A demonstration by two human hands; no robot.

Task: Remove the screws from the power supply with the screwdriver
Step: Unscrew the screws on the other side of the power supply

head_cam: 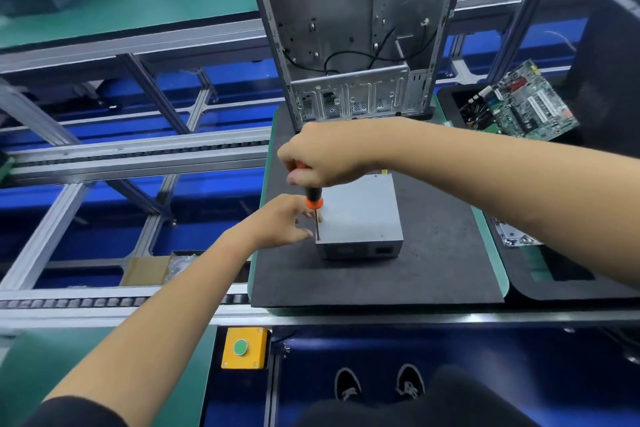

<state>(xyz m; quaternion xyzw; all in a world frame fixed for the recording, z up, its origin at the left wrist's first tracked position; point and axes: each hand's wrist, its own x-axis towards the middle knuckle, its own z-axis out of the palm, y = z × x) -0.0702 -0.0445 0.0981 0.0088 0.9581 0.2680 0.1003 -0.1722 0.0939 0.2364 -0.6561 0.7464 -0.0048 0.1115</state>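
A grey metal power supply [360, 215] lies flat on a black foam mat [433, 253]. My right hand [325, 154] grips the black and orange handle of a screwdriver [313, 199] from above. The shaft stands nearly upright with its tip on a screw at the near left corner of the box's top face. My left hand [282, 220] rests against the left side of the box, fingers loosely curled beside the shaft. The screw itself is too small to make out.
An open, stripped computer case [349, 28] stands upright at the far end of the mat. A black bin with a green circuit board [526, 104] sits to the right. A yellow box with a green button [244, 347] is near me; conveyor rails run to the left.
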